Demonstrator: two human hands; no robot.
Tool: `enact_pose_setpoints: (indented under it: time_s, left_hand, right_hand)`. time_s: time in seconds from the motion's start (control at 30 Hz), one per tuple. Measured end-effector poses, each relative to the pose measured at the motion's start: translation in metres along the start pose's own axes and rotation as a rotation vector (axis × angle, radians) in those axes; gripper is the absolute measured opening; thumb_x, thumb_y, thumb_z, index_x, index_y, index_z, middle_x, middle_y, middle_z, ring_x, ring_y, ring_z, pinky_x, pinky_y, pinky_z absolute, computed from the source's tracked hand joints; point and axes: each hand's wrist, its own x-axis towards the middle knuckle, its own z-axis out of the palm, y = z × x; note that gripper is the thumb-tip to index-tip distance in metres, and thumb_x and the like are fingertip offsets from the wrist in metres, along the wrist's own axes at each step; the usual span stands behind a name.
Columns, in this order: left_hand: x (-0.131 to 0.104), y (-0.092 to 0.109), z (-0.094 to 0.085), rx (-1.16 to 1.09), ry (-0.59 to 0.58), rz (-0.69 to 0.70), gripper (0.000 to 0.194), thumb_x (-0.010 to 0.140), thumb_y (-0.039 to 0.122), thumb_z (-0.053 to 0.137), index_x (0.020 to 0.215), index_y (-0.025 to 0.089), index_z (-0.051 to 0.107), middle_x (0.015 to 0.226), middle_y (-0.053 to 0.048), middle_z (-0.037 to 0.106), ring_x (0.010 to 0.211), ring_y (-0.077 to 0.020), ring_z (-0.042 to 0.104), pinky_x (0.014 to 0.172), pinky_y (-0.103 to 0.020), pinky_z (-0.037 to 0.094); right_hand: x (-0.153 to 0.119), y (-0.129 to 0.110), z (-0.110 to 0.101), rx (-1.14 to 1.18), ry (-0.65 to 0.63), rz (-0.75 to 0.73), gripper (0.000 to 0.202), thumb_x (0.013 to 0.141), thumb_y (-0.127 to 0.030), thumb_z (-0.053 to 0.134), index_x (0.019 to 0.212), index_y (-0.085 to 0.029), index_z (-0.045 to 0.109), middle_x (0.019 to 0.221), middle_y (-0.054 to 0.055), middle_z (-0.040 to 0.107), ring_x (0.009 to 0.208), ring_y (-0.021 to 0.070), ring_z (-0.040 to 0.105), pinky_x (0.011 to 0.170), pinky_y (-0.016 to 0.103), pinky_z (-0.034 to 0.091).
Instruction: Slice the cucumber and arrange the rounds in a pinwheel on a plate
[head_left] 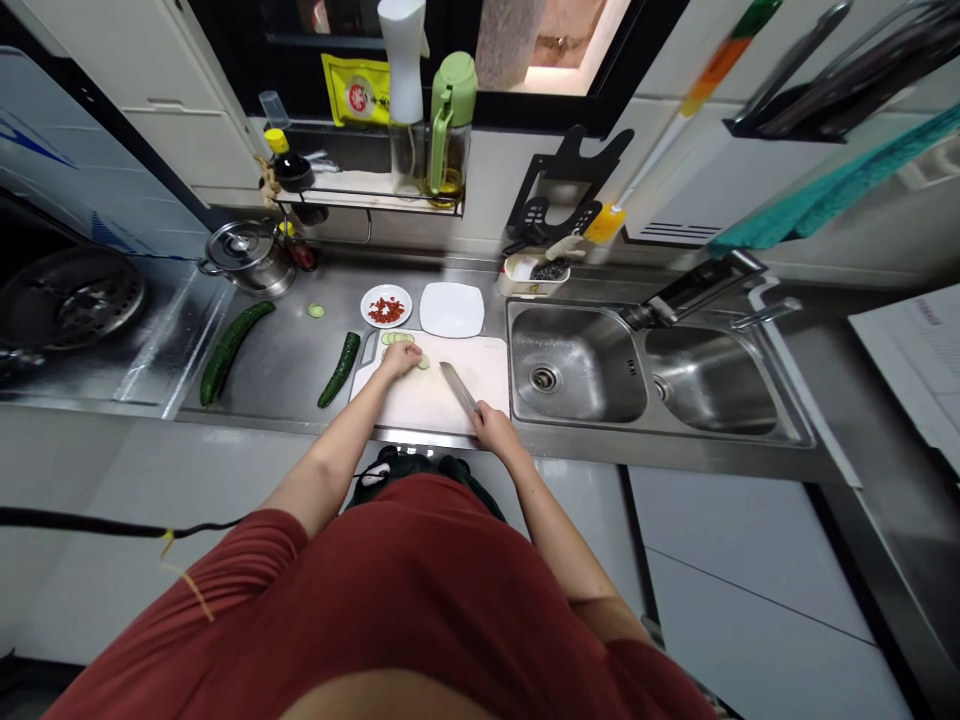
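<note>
A white cutting board (pixel 480 365) lies on the steel counter in front of me. My right hand (pixel 495 430) is wrapped round the handle of a kitchen knife (pixel 457 387), its blade resting low over the board and angled up to the left. My left hand (pixel 400 360) is over the board's left half, fingers curled together, with a pale cucumber slice (pixel 424 362) at their tips. Just beyond that hand several more cucumber slices (pixel 397 339) sit in an overlapping row. A cut cucumber (pixel 340 370) lies left of the board.
Behind the board stand a plate of chopped red pieces (pixel 386 307) and a white square plate (pixel 451 309). Farther left are a whole cucumber (pixel 234 350), a cucumber end (pixel 316 311) and a lidded pot (pixel 251 258). A double sink (pixel 577 360) adjoins the board on the right.
</note>
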Motion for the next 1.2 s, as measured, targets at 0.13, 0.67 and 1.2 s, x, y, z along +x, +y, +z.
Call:
enact_pose_setpoints:
  time_s: [0.13,0.67,1.2]
  left_hand:
    - [-0.011,-0.001,-0.003,0.15,-0.128,0.001,0.023,0.071,0.021,0.069,0.093,0.017,0.072,0.078,-0.001,0.07,0.064,-0.0113,0.059,0.062,-0.022,0.046]
    - [-0.019,-0.005,-0.005,0.484,-0.005,0.141,0.022,0.076,0.02,0.064,0.097,0.02,0.07,0.096,-0.005,0.071,0.092,-0.0187,0.061,0.082,-0.028,0.045]
    - [-0.013,-0.009,0.001,0.483,-0.013,0.086,0.023,0.074,0.021,0.067,0.097,0.021,0.068,0.098,-0.004,0.067,0.094,-0.019,0.059,0.083,-0.028,0.044]
  right_hand:
    - [-0.001,-0.005,-0.003,-0.026,-0.025,0.012,0.028,0.1,-0.035,0.033,0.115,-0.022,0.052,0.105,0.01,0.068,0.096,0.0217,0.063,0.071,0.026,0.038]
    - [-0.006,-0.035,0.002,-0.125,-0.059,-0.05,0.03,0.099,-0.028,0.031,0.124,-0.018,0.045,0.103,0.014,0.067,0.097,0.0253,0.064,0.08,0.033,0.042]
    - [0.005,-0.046,-0.001,-0.172,-0.08,-0.077,0.028,0.098,-0.021,0.033,0.121,-0.018,0.048,0.104,0.014,0.066,0.099,0.025,0.063,0.082,0.034,0.044]
